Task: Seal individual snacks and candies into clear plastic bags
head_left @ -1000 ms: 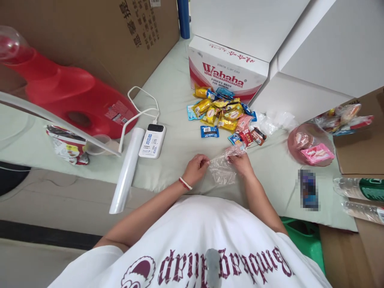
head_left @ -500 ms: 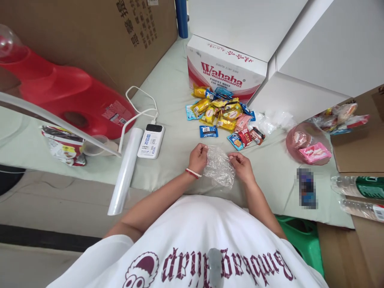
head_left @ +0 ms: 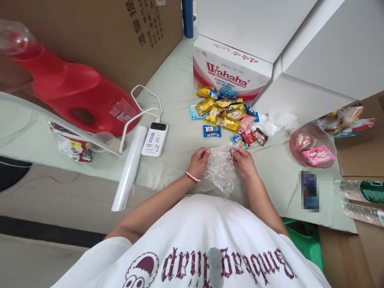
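Between my two hands hangs a crinkled clear plastic bag, just over the near edge of the table. My left hand pinches its upper left corner and wears a beaded bracelet on the wrist. At the upper right corner, my right hand has thumb and fingers closed on the plastic. Beyond the hands lies a pile of wrapped snacks in yellow, blue, red and pink. One blue packet lies a little apart, nearer to my left hand.
Behind the snacks stands a Wahaha carton. Left are a power bank with a white cable, a plastic roll and a red jug. Right are a pink bowl holding snacks, crumpled clear plastic and bottles.
The top of the clear bag is pulled straighter between my hands and its lower end hangs further down. The whole view has shifted slightly.
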